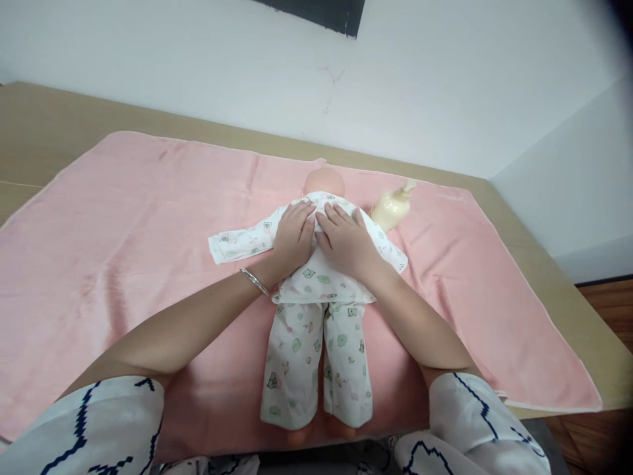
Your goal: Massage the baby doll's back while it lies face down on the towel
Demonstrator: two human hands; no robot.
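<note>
A baby doll [324, 181] lies on a pink blanket [123, 224], head away from me, dressed in a white printed shirt [321, 277] and matching trousers [316, 363]. My left hand [293, 236] lies flat on the left side of the doll's chest, fingers stretched out. A silver bangle [254, 281] circles that wrist. My right hand [346, 239] rests flat on the right side of the chest, touching the left hand. Both press on the shirt front. The doll's left sleeve [240, 244] is spread out sideways. Its bare feet show at the near edge.
A cream-coloured baby bottle [393, 206] lies on the blanket just right of the doll's head. The blanket covers a wooden table [39, 125] set against a white wall. Wooden floor shows at the far right.
</note>
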